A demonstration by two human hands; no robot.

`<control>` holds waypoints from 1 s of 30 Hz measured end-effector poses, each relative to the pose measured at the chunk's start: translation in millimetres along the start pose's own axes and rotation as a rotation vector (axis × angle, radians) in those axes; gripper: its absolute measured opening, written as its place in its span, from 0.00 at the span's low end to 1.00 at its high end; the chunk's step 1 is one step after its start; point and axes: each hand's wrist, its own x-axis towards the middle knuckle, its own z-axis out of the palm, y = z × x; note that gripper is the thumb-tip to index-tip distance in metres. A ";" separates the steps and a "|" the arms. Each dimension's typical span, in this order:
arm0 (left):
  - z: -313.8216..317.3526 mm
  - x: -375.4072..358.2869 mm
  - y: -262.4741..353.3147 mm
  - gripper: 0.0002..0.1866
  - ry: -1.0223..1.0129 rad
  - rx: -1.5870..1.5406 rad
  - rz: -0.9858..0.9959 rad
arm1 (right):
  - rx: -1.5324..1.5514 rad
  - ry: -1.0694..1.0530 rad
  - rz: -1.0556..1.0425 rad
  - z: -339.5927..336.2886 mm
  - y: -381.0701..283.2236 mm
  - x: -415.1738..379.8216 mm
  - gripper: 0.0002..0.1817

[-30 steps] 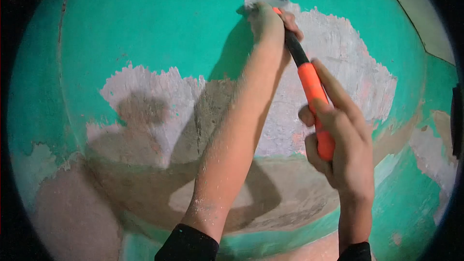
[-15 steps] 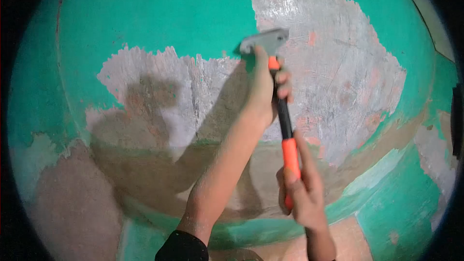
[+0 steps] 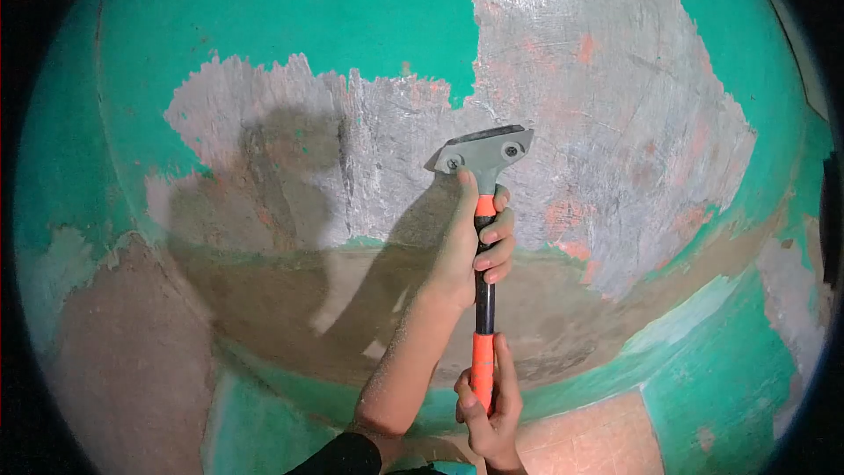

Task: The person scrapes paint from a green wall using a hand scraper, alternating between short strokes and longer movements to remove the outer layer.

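Note:
I hold a long-handled scraper [image 3: 484, 158] with a grey blade head and an orange-and-black handle against a green painted wall [image 3: 334, 9]. My left hand [image 3: 475, 242] grips the handle just below the blade head, thumb pressed on the head. My right hand [image 3: 488, 409] grips the orange lower end of the handle. The blade rests on a large bare patch [image 3: 598, 114] of grey and pinkish plaster where the paint is gone. Dust covers my left forearm.
Green paint remains above and at the left of the scraped patch. A brownish band [image 3: 290, 299] runs across the wall below it, with my arm's shadow on it. Peeled patches [image 3: 791, 273] show at the right edge; pinkish floor tiles [image 3: 598, 440] lie below.
Scraper and both hands have come down the wall, from the top of the bare patch to its middle. The bare patch now reaches higher in view.

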 end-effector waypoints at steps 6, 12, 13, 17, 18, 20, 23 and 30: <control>5.5 11.8 9.7 0.28 -0.032 -0.009 0.031 | -0.009 0.098 -0.001 7.1 3.5 18.6 0.34; 11.5 12.6 17.3 0.28 -0.093 -0.122 0.011 | -0.201 0.050 -0.116 14.4 -24.0 17.7 0.29; 12.9 13.2 18.4 0.28 -0.110 -0.149 0.011 | -0.187 0.066 -0.133 18.8 -28.6 20.5 0.28; 11.2 13.4 19.4 0.28 -0.179 -0.245 -0.035 | -0.188 0.086 -0.107 26.3 -38.5 16.1 0.28; 9.3 12.9 16.8 0.28 -0.194 -0.264 -0.051 | -0.188 0.089 -0.106 26.6 -37.7 17.0 0.28; 9.0 14.8 16.4 0.28 -0.206 -0.285 -0.056 | -0.192 0.093 -0.096 24.8 -35.6 16.7 0.28; 13.2 14.8 19.7 0.28 -0.184 -0.284 -0.043 | -0.207 0.070 -0.150 26.7 -36.1 18.9 0.28; 11.8 17.9 15.1 0.27 -0.220 -0.313 -0.042 | -0.230 0.087 -0.083 23.2 -39.4 19.0 0.28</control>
